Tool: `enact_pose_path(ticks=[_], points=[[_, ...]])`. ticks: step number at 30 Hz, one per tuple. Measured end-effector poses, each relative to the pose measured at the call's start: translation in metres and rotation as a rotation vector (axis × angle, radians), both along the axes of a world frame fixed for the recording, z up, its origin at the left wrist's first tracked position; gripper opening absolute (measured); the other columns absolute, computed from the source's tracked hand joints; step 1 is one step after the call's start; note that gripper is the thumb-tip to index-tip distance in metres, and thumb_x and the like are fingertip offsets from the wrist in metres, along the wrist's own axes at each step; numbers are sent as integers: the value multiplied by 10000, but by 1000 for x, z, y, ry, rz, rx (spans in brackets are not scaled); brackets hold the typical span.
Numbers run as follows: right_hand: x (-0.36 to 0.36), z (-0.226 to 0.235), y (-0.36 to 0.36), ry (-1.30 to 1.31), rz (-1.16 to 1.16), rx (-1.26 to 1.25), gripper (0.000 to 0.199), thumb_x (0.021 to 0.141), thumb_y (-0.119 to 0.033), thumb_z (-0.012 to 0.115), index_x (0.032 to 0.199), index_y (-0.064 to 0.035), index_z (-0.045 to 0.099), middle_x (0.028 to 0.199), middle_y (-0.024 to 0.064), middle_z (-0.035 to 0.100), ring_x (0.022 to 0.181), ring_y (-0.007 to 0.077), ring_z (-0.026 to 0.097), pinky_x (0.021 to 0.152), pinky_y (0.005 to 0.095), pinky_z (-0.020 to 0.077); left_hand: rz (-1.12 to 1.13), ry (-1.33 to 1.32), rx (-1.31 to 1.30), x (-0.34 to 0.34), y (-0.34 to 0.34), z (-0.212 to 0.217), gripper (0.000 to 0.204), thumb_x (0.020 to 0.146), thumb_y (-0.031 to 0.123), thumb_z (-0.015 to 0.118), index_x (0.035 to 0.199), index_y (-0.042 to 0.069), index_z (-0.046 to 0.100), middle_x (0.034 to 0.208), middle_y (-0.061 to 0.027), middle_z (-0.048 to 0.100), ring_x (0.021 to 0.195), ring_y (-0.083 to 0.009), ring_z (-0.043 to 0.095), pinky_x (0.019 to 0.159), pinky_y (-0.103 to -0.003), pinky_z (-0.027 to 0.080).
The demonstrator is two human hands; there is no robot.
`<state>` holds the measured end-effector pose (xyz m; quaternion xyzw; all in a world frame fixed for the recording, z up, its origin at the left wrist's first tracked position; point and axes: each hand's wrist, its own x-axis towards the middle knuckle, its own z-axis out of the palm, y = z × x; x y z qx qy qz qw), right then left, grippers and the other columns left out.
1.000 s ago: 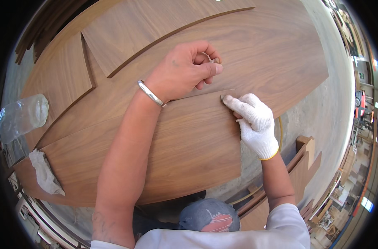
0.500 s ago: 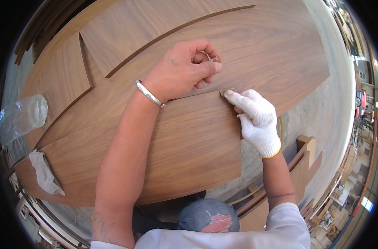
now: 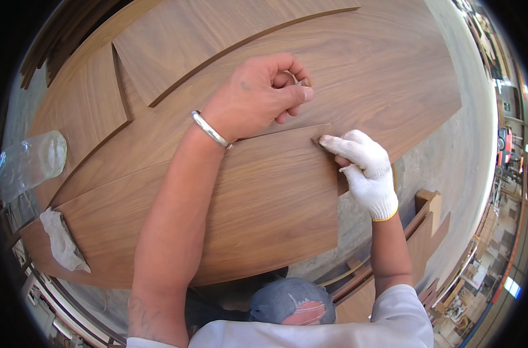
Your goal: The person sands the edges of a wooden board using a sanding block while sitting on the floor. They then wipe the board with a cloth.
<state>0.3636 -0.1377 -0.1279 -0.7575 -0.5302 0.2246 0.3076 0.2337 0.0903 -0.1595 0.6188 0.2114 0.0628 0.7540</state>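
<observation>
A brown wood-grain board (image 3: 269, 203) lies nearest me, on top of a larger wood-grain panel (image 3: 391, 75). My left hand (image 3: 267, 90), bare with a silver bangle (image 3: 210, 130) at the wrist, hovers past the board's far edge. Its thumb and forefinger pinch a tiny greyish bit whose kind I cannot make out. In a white knit glove, my right hand (image 3: 363, 168) is at the board's far right corner. A small dark flat piece (image 3: 318, 141) sticks out at its fingertips, against the board's top face; the fingers partly hide it.
More wood-grain boards (image 3: 217, 35) overlap at the far left. A clear plastic bottle (image 3: 35, 162) lies at the left, with a whitish cloth (image 3: 65, 240) on the near board's left end. Wooden strips (image 3: 414, 238) stand low on the right, beside a yellow hose (image 3: 345, 272).
My right hand has moved slightly right and toward me with the small dark piece, uncovering the board's far right corner. My left hand has shifted only slightly right.
</observation>
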Motion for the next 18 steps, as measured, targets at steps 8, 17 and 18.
enact_pose_path(ticks=[8,17,18], points=[[1,-21,2,-162,-57,157,581,700,141,612,1223,-62,762,812,89,621,740,235,627,682,321,521,-3,12,6,-1,0,0,162,973,191,753,1036,57,687,750,18,647,662,-53,574,595,-224,481],[-3,-22,-7,-259,57,136,557,681,97,646,1177,-121,772,819,75,656,729,276,651,665,374,527,4,0,7,1,-2,1,152,972,190,747,1033,63,689,744,21,645,650,-55,574,599,-223,483],[-4,-21,-9,-272,95,138,553,679,96,648,1171,-124,772,821,72,660,726,276,652,661,375,526,7,4,4,1,-1,1,150,971,187,747,1032,63,688,742,21,645,649,-55,575,599,-222,483]])
